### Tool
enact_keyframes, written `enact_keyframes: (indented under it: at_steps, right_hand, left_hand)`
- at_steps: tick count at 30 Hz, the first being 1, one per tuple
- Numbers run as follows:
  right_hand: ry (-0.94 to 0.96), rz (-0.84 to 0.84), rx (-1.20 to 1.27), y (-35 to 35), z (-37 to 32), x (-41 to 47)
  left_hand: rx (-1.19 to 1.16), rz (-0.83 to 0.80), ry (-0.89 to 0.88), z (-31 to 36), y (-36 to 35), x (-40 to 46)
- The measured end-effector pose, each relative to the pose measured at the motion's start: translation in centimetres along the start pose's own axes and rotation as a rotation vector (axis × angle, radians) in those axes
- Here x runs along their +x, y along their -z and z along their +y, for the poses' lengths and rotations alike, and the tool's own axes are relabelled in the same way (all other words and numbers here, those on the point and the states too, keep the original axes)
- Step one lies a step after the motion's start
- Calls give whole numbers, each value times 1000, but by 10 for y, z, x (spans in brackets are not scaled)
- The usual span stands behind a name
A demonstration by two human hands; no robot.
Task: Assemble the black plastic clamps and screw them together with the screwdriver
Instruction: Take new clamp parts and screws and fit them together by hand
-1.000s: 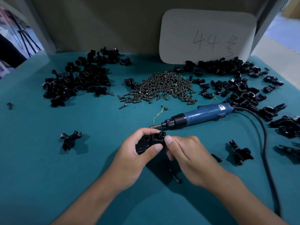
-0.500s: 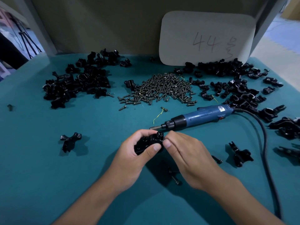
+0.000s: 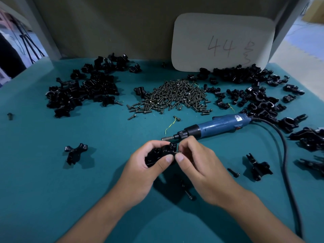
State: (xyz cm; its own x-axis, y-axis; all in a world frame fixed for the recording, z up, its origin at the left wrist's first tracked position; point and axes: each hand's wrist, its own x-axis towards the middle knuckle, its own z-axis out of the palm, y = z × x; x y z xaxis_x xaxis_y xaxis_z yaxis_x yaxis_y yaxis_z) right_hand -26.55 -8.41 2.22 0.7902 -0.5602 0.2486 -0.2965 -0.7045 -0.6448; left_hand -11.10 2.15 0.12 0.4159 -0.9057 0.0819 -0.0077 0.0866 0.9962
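My left hand [image 3: 142,171] grips a black plastic clamp [image 3: 161,153] just above the teal table, thumb across its near side. My right hand [image 3: 198,165] pinches a small screw [image 3: 177,152] against the clamp's right end, beside a round boss. The blue electric screwdriver [image 3: 217,126] lies on the table just behind my hands, its bit pointing left, with no hand on it. A heap of dark screws [image 3: 173,97] lies further back in the middle.
Piles of black clamp parts lie at the back left [image 3: 84,88] and back right [image 3: 252,95]. Single clamps [image 3: 75,153] [image 3: 259,168] and loose screws [image 3: 233,172] [image 3: 188,194] lie around my hands. The screwdriver's cable [image 3: 287,165] runs down the right side. A white card [image 3: 222,41] leans on the back wall.
My hands with the clamp have drifted slightly away from me toward the screwdriver tip. My right fingers have closed in on the clamp's right end.
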Motion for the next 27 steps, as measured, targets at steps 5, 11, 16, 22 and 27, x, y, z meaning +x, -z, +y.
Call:
enact_keyframes:
  at_steps: [5,11,16,22,27]
  right_hand:
    - [20,30,-35,-4,-3,1]
    - [-27,70,-102,-5,-4,0]
    - [73,53,-152,-2,-4,0]
    - [-55,81,42,-8,-8,-1]
    - [-1,-19,-97,3,-6,-1]
  left_hand:
    - [5,-13,3,0,-2,0]
    - [-7,-6,-6,1,0,0]
    - [9,-16,-9,1,-1,0]
    - [45,-35,-31,2,-2,-1]
    - [27,-29,-4,2,-2,-1]
